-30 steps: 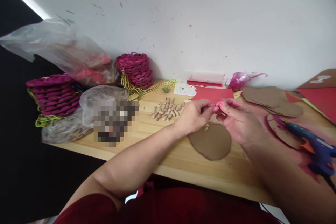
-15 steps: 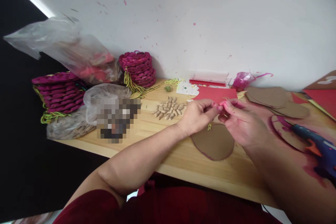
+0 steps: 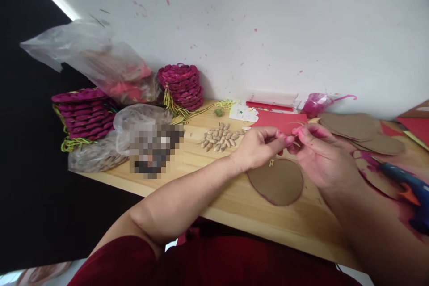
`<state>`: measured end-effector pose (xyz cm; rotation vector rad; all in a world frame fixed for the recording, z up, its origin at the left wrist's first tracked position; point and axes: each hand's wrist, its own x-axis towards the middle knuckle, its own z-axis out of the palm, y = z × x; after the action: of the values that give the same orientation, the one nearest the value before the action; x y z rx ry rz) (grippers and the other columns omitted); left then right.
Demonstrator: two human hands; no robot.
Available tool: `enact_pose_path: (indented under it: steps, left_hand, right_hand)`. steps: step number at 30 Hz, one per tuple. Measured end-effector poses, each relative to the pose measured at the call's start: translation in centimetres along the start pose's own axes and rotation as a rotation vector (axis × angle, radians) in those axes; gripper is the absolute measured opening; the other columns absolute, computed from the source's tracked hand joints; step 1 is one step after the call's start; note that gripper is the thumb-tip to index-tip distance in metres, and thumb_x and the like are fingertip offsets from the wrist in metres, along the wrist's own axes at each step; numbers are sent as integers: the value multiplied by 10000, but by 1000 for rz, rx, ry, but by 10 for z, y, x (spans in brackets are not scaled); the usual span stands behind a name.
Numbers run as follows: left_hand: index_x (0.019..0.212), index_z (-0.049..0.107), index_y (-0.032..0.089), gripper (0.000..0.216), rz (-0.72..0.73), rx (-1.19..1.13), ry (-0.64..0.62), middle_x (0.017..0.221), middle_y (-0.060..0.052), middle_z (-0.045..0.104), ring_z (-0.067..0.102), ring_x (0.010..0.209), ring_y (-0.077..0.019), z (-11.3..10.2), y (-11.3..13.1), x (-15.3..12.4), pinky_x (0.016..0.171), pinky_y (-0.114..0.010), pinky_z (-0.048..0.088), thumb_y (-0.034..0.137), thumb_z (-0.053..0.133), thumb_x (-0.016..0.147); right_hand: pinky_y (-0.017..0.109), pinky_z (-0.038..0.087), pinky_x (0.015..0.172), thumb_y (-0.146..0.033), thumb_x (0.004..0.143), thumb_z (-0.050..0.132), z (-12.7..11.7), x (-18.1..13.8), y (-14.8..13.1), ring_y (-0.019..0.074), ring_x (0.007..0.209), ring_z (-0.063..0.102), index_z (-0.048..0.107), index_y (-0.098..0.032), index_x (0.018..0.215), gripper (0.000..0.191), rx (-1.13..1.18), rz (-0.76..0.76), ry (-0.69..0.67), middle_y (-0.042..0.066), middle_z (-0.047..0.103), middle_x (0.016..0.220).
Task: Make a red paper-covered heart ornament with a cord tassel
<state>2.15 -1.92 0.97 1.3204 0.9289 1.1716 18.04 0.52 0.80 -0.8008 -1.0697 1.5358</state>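
Note:
My left hand (image 3: 259, 146) and my right hand (image 3: 321, 157) meet fingertip to fingertip above a round brown cardboard disc (image 3: 276, 182) on the wooden table (image 3: 214, 187). Both pinch a thin yellow-green thread (image 3: 296, 136) between thumb and fingers. A short bit of the thread hangs down to the disc's top edge. A heap of pale seeds (image 3: 221, 138) lies just left of my left hand.
Stacks of magenta woven mats (image 3: 182, 86) (image 3: 83, 114) and plastic bags (image 3: 100, 65) fill the table's left side. Red paper (image 3: 279, 120), a pink bag (image 3: 315, 103), more brown discs (image 3: 358, 127) and a blue glue gun (image 3: 407, 187) lie to the right. A white wall stands behind.
The view has shifted slightly, so everything sits further right. Both hands stay pinched together on the thread above the disc.

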Motion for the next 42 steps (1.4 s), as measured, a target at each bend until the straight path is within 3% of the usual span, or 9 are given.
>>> enact_pose_path:
  steps: [6, 11, 14, 17, 21, 26, 31, 36, 42]
  left_hand:
    - [854, 663, 162, 468, -9, 90, -143, 605, 39, 507, 429, 518, -79, -8, -13, 4, 512, -201, 338, 615, 564, 919]
    - [834, 627, 173, 381, 7, 132, -196, 631, 23, 569, 482, 534, -81, -8, -19, 8, 548, -191, 391, 508, 515, 977]
    - [885, 650, 169, 293, 7, 146, -30, 789, -20, 661, 561, 648, -95, -9, -18, 10, 577, -179, 436, 446, 583, 952]
    - [938, 682, 164, 352, 68, -4, 178, 986, -77, 700, 637, 846, -151, -9, -14, 13, 569, -181, 484, 510, 620, 915]
    - [770, 690, 136, 433, 143, -193, 204, 951, -104, 711, 670, 862, -181, -8, -8, 14, 525, -187, 509, 561, 680, 851]
    - [1048, 704, 165, 456, 94, -333, 103, 1030, -72, 741, 718, 842, -173, -4, -7, 10, 657, -253, 597, 438, 855, 714]
    - [772, 688, 119, 449, 5, -332, 164, 904, -94, 759, 698, 653, -129, -6, -8, 10, 502, -187, 530, 559, 780, 776]
    - [1046, 700, 156, 448, -18, -417, 191, 995, -72, 759, 739, 777, -162, -6, -6, 10, 532, -184, 555, 378, 884, 703]
    - [751, 658, 112, 478, -57, -368, 239, 849, -120, 741, 741, 745, -199, -6, -6, 10, 416, -160, 467, 571, 789, 770]
  right_hand:
    - [272, 545, 640, -277, 766, 827, -13, 7, -9, 166, 900, 687, 713, -280, 744, 116, 5, -112, -19, -26, 705, 918]
    - [208, 540, 578, -261, 755, 843, -21, 15, -19, 110, 717, 690, 731, -276, 733, 116, 29, -213, 26, -14, 735, 851]
    - [232, 554, 563, -274, 704, 885, -20, 16, -25, 136, 662, 702, 723, -264, 725, 164, -16, -301, 130, 5, 738, 781]
    - [256, 582, 601, -300, 686, 903, -17, 13, -26, 152, 654, 720, 710, -253, 756, 211, -77, -367, 201, 11, 751, 787]
    - [282, 608, 630, -329, 706, 895, -11, 6, -16, 157, 709, 735, 714, -267, 788, 208, -162, -241, 97, -8, 762, 925]
    - [305, 621, 682, -417, 759, 855, -6, -1, -6, 165, 764, 742, 722, -242, 835, 232, -234, -68, -66, 12, 758, 938]
    - [287, 616, 691, -407, 723, 880, -2, -4, -4, 142, 750, 742, 686, -228, 792, 273, -122, 72, -98, -6, 761, 922]
    - [271, 611, 702, -409, 713, 884, -1, -3, -2, 135, 744, 745, 683, -231, 794, 280, -75, 101, -116, -19, 754, 888]
    - [268, 612, 698, -382, 725, 882, -3, -2, -1, 139, 732, 753, 686, -227, 806, 263, -19, 141, -117, -24, 748, 862]
